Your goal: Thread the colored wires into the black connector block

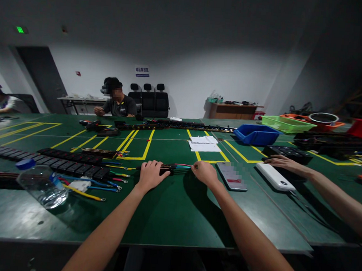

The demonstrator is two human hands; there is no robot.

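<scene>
On the green table in front of me lies a black cable bundle (168, 169) with thin coloured wires (182, 166) coming out of its right end. My left hand (150, 176) is closed over the bundle from above, its thumb pointing right along it. The tips of the wires are in a pinch of my right hand (205, 173), and its fingers hide their ends. Left of my left hand are black cable chains (81, 167), from which blue, red and yellow wires (90, 194) with ring terminals stick out.
A water bottle (43, 186) leans at left. At right lie a phone (230, 176) and a white power bank (274, 177); another person's hand (287, 164) reaches in beside it. Papers (203, 144), a blue bin (256, 135) and a seated co-worker (119, 101) are farther back.
</scene>
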